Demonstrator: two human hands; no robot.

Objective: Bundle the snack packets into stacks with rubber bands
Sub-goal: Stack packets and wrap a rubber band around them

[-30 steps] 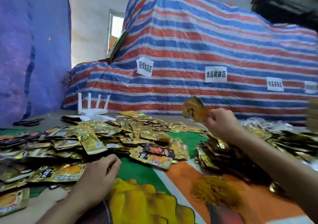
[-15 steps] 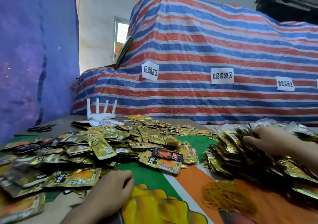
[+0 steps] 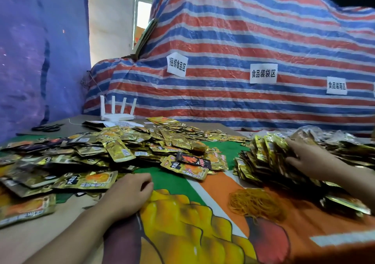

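Loose gold snack packets (image 3: 113, 152) lie spread over the left and middle of the table. At the right, a heap of stacked packets (image 3: 263, 162) stands on edge. My right hand (image 3: 306, 156) rests against that heap, fingers spread onto the packets; I cannot see a separate packet held in it. My left hand (image 3: 129, 192) lies on the table next to a flat packet (image 3: 87, 180), fingers loosely curled and holding nothing. A tangle of orange rubber bands (image 3: 253, 203) sits on the cloth between my hands.
A printed fruit tablecloth (image 3: 182, 233) covers the near table. At the far left stand a white router (image 3: 117, 114) and black scissors (image 3: 46, 128). A striped tarp (image 3: 243, 50) with paper labels rises behind the table, with a blue sheet (image 3: 30, 60) at the left.
My right hand held a packet bundle raised a second ago, then came down onto the right heap and stays there. My left hand has hardly moved.
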